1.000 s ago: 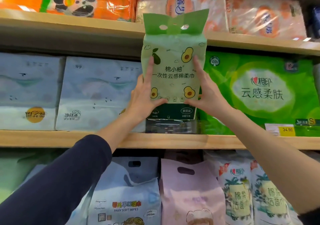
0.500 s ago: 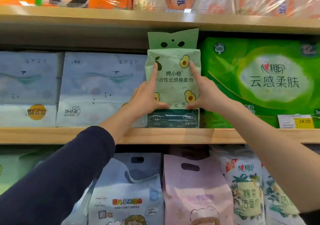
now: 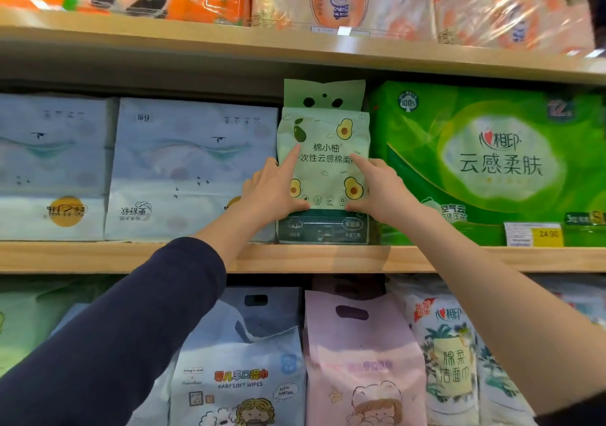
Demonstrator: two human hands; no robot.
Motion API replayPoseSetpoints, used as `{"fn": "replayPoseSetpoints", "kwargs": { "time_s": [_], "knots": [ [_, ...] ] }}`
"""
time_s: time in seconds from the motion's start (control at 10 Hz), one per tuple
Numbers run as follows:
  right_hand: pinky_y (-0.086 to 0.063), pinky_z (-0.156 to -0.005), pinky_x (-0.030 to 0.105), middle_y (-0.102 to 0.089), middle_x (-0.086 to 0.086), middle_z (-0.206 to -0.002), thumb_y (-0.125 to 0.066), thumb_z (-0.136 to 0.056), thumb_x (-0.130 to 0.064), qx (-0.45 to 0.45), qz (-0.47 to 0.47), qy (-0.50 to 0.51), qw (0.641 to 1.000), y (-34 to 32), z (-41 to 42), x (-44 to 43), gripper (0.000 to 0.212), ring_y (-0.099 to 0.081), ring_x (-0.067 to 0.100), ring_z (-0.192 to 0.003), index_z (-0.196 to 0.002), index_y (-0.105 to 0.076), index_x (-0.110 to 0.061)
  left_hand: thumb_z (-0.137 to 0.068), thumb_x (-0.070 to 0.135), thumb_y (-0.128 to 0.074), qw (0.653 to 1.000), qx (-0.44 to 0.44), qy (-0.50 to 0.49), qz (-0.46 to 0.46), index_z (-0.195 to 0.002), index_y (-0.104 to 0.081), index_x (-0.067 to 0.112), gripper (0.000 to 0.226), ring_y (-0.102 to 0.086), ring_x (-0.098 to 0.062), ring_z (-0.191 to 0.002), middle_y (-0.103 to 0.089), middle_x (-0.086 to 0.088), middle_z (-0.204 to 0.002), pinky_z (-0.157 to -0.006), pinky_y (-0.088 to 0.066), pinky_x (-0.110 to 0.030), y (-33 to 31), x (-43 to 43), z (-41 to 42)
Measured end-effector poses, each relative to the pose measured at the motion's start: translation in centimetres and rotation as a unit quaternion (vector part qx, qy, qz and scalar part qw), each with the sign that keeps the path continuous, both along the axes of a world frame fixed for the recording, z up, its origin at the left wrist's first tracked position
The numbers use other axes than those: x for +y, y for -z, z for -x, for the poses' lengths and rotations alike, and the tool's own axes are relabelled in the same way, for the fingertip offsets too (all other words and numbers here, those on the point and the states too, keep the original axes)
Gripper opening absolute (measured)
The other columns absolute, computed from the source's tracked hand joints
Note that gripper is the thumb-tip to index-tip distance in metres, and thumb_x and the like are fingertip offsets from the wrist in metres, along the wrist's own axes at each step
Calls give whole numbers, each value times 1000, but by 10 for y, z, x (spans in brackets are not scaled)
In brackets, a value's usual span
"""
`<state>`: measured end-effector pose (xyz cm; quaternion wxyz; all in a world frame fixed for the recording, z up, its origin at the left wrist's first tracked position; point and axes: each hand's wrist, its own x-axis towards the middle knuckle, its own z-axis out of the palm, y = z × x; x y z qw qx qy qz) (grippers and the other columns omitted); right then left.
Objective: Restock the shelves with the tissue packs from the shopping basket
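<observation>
While upright on shelf (image 3: pixel 328 258), 棉小柚 pack (image 3: pixel 323 170), 300克.

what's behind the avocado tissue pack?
Above the avocado tissue pack only dark shelf recess shows. Anything directly behind is covered by the pack itself, so another pack there cannot be ruled out.

Your mid-frame wooden shelf (image 3: pixel 328 258) carries, left to right: two blue packs (image 3: pixel 193 170), avocado pack (image 3: pixel 324 124) upright at centre, green pack (image 3: pixel 492 163).
</observation>
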<state>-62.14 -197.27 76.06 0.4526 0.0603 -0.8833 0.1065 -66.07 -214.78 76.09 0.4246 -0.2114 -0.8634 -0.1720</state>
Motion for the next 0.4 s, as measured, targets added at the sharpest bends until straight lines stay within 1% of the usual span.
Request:
{"fn": "replayPoseSetpoints", "kwargs": {
  "time_s": [0.1, 0.2, 0.3, 0.4],
  "knots": [
    [-32, -104, 43, -33, 13, -145, -69, -77, -25, 3, -4, -8, 1000, 7, -16, -3, 80, -36, 33, -129, -143, -23, -17, -80, 41, -65, 1000, 11, 14, 8, -145, -18, 29, 81, -45, -36, -118, -41, -12, -133, -93, -38, -45, 3, -13, -10],
    [-29, -107, 41, -34, 12, -146, -65, -80, -28, -12, -4, 4, 1000, 15, -34, -10, 73, -34, 29, -132, -141, -27, -13, -86, 35, -57, 999, 7, 37, 20, -142, -29, 23, 64, -43, -30, -124, -41, -8, -137, -97, -36, -46, 8, -30, -22],
    [-32, -105, 42, -39, 11, -143, -61, -82, -32, -19, -19, 25, 999, 28, -55, -15, 66, -37, 29, -130, -139, -33, -13, -90, 31, -50, 998, 17, 55, 39, -140, -35, 19, 53, -42, -28, -127, -40, -5, -143, -100, -36, -47, 16, -46, -36],
    [-33, -104, 44, -43, 11, -141, -57, -85, -34, -29, -20, 41, 999, 36, -79, -21, 61, -38, 28, -130, -138, -35, -13, -91, 31, -46, 996, 20, 68, 50, -137, -38, 18, 49, -49, -28, -121, -39, -3, -145, -100, -39, -47, 20, -59, -49]
  ]
}}
